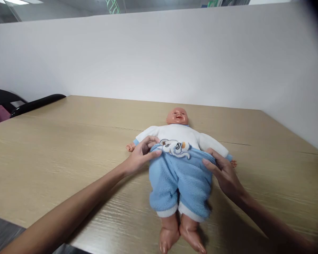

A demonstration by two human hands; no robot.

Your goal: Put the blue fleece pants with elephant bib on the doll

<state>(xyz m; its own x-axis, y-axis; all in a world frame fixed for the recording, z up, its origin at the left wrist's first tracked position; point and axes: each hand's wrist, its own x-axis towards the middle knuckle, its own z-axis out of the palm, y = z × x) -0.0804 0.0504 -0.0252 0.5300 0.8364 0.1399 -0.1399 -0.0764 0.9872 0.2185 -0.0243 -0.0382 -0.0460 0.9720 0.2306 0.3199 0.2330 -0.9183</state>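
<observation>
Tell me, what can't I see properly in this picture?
Head view:
Upper legs of the plastic doll: inside fluffy light-blue cloth trousers.
Bottom hem of the white cloth top: covered by those trousers.
Black-and-pink chair: cut off by left edge.
Green lattice thing: cut off by top edge.

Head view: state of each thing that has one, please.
Doll, lying face up, arms spread
Blue trousers, worn, held at both sides
White top, worn, sleeves on arms
Left grip, closed on the trousers
Right grip, closed on the trousers
Chair, only partly visible
</observation>
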